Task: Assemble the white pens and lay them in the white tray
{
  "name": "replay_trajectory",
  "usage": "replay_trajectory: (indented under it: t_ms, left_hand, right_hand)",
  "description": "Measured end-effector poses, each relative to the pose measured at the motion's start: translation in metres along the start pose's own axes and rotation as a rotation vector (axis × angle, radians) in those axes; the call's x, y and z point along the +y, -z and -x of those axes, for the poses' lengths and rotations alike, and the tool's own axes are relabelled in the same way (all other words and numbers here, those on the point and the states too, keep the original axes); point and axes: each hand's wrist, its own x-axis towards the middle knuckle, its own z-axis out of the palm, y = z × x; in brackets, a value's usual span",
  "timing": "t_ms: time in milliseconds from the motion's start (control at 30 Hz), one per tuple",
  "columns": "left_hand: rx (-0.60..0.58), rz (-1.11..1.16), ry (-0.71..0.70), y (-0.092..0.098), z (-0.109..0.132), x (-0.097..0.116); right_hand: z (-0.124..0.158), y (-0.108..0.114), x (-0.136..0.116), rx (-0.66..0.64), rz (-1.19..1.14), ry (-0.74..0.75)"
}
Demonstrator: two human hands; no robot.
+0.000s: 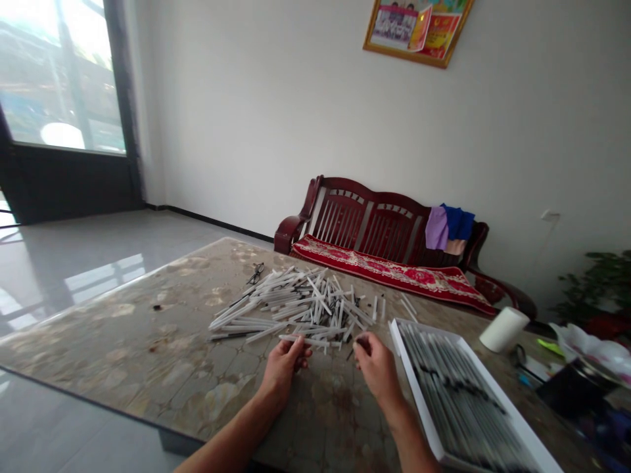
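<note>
My left hand [286, 363] is closed in a pinch round a slim white tube [315, 341], which points to the right, roughly level, above the table. Opposite it, my right hand [373, 358] has thumb and fingers pressed together. A thin dark piece [350, 355] shows by its fingertips, too small to identify, and I cannot tell whether it is held. Just beyond both hands spreads a loose heap of white tubes [296, 299], mixed with darker thin pieces. To the right of my right hand lies a white open box [411, 387] with rows of slim grey sticks with dark middles.
A pair of glasses [256, 272] lies behind the heap on the stone-patterned table [187, 355]. At right stand a white roll [503, 330] and a pale petal-edged bowl [591, 351]. A dark red wooden bench [374, 223] is beyond the table's far edge.
</note>
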Motion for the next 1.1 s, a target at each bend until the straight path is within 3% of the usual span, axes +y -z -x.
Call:
replay_trajectory:
  t_ms: [100,233,533,767,967,1100]
  left_hand:
    - [0.003,0.02,0.014,0.0,0.001,0.002]
    - [0.004,0.033,0.024,0.0,0.002,0.004]
    - [-0.007,0.043,0.05,0.0,0.003,0.005]
    - [-0.04,0.039,0.055,0.001,0.003,0.004]
    - [-0.048,0.057,0.036,0.001,0.004,0.005]
    - [-0.079,0.054,0.041,-0.001,0.006,0.004]
  right_hand:
    - [0.01,-0.01,-0.003,0.225,-0.571,-0.148]
    - [0.019,-0.023,-0.009,0.305,-0.801,-0.212]
    - [0.023,-0.029,-0.007,0.343,-0.802,-0.202]
    - [0.023,-0.041,-0.011,0.292,-0.777,-0.19]
    - [0.019,-0.035,-0.015,0.28,-0.672,-0.117]
    - [0.024,-0.041,-0.018,0.171,-0.637,-0.116]
